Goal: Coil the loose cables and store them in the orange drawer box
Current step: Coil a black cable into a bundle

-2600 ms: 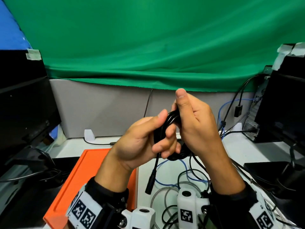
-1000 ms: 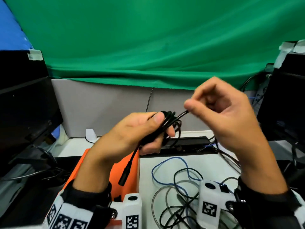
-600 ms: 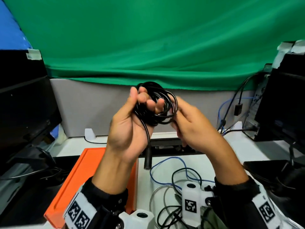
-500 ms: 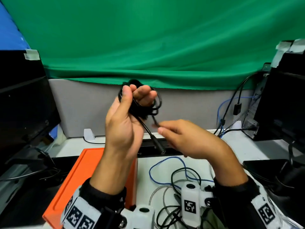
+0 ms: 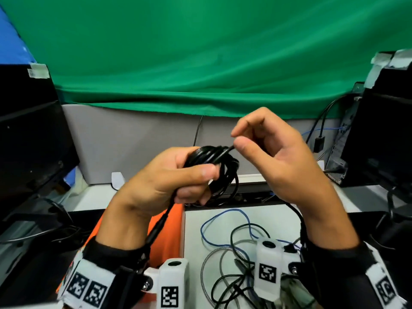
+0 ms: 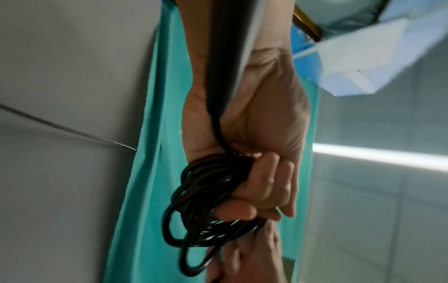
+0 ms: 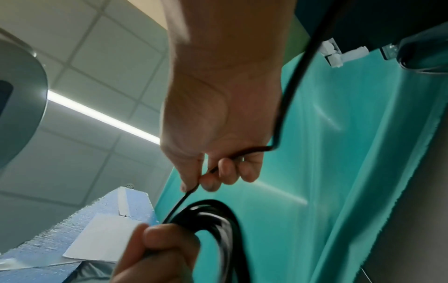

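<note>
My left hand (image 5: 178, 181) grips a coil of black cable (image 5: 214, 161), its loops bunched in my fist (image 6: 254, 183). One plug end (image 5: 156, 228) hangs down past my left wrist. My right hand (image 5: 267, 152) pinches the cable's free strand (image 7: 191, 189) between thumb and forefinger, just right of the coil and pulled taut from it. The strand runs on through my right palm and down past the wrist (image 7: 286, 107). The orange drawer box (image 5: 169, 233) lies on the desk under my left forearm, mostly hidden.
Loose cables lie tangled on the white desk (image 5: 194, 241): a blue one (image 5: 223, 214), black ones (image 5: 243, 228) and a silver braided one (image 5: 211, 257). Black monitors stand at the left (image 5: 26, 141) and right (image 5: 383, 134). A green cloth (image 5: 200, 52) hangs behind.
My left hand has come down from in front of the green cloth with the coil. My right hand has risen from below the coil and now draws the strand out to the right.
</note>
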Motion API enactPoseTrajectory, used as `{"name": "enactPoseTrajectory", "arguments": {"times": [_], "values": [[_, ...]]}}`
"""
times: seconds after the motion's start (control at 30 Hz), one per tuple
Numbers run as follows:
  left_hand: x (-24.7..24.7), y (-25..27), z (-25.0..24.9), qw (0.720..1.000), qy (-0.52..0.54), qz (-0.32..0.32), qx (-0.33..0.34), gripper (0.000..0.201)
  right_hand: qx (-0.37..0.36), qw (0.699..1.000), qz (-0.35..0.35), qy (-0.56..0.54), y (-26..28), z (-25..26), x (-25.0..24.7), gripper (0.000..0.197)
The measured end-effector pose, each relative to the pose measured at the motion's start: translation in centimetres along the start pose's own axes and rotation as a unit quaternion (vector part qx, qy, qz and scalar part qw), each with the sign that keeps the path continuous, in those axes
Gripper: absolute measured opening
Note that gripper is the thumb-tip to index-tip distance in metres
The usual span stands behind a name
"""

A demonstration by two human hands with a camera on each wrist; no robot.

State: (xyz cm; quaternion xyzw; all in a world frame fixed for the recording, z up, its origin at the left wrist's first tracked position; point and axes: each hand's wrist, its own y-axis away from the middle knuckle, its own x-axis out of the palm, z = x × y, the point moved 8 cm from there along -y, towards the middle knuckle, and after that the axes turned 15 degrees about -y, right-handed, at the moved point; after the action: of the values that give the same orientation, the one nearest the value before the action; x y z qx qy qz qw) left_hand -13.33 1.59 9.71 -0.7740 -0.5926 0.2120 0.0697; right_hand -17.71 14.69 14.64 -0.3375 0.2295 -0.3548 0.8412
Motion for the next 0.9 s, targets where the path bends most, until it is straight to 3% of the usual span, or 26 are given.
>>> {"name": "enactPoseTrajectory", "arguments": {"times": [0.1,0.17,0.23,0.3,0.4,0.53,0.6,0.67,0.73,0.8,0.87,0.9], "values": [[-1.0,0.3,-1.9,0.982,0.17,-0.05,0.07,0.018,0.0,0.999,-0.037,0.0,-0.5,-1.3,0.0,0.012],[-1.7,0.0,-2.7,0.951,0.258,-0.136,0.099,0.011,0.031,0.999,-0.029,0.015,-0.7,-2.9,1.0,0.025],[-2.8,-0.2,-2.8,0.911,0.32,-0.233,0.119,0.015,0.098,0.991,0.024,0.085,-0.6,-4.8,2.4,0.036],[-4.0,0.1,-2.8,0.891,0.295,-0.315,0.139,0.014,0.154,0.969,0.095,0.169,0.0,-6.4,3.6,0.024],[-4.6,0.7,-3.5,0.906,0.082,-0.388,0.147,0.009,0.175,0.947,0.156,0.22,0.7,-6.4,4.6,0.026],[-2.3,0.1,-3.4,0.901,-0.207,-0.358,0.131,0.005,0.158,0.944,0.172,0.232,0.6,-4.4,5.0,0.016],[-1.7,-0.2,-3.0,0.89,-0.272,-0.348,0.11,0.006,0.179,0.933,0.191,0.249,1.0,-3.9,5.0,0.024],[-2.3,-0.3,-2.4,0.898,-0.23,-0.363,0.092,0.02,0.226,0.913,0.21,0.268,1.7,-4.4,4.3,0.038],[-3.0,-0.4,-1.8,0.921,-0.098,-0.369,0.08,0.026,0.259,0.896,0.189,0.308,2.1,-4.4,2.5,0.053],[-3.2,-0.6,-1.0,0.937,0.02,-0.344,0.066,0.02,0.238,0.914,0.071,0.321,1.4,-3.1,-0.2,0.058],[-2.5,-1.0,-0.6,0.955,0.073,-0.28,0.061,0.012,0.16,0.949,-0.071,0.263,0.7,-1.1,-2.0,0.056],[-1.8,-1.3,-0.5,0.965,0.09,-0.236,0.064,0.013,0.127,0.959,-0.095,0.233,0.3,-0.4,-1.8,0.068]]}}
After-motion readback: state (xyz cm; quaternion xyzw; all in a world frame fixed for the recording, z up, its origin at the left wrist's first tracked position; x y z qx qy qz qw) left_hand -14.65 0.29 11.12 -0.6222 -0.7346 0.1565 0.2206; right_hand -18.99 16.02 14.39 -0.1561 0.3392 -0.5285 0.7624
